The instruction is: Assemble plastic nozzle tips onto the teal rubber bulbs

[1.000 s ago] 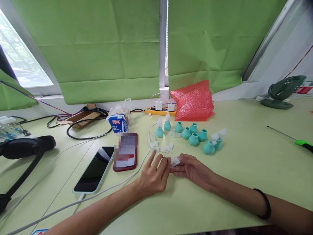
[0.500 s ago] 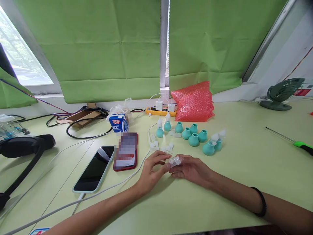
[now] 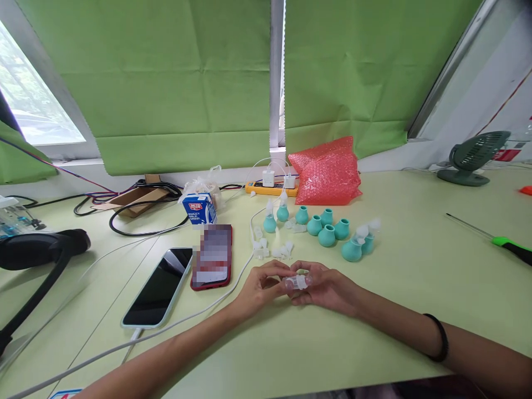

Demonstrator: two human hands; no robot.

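L hand (image 3: 261, 285) & R hand (image 3: 328, 285) pinching small clear plastic cylindrical pc (image 3: 297, 282) b/w them, one end each, over pale-green flat tabletop (image 3: 249, 360); translucent white plastic bits (image 3: 283, 250) & round teal bulbs (image 3: 327, 236) beyond.

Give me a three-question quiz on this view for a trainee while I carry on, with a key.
1. Where is the clear plastic piece nearest the camera? A) lying loose on the table; B) held between both grips; C) inside the bag.
2. True or false: the green-and-black screwdriver lies to the right of the teal bulbs in the picture.
3. How many teal bulbs show an open mouth with no translucent tip in it?

Key:
1. B: the left grip and right grip hold it between them.
2. True.
3. Five.
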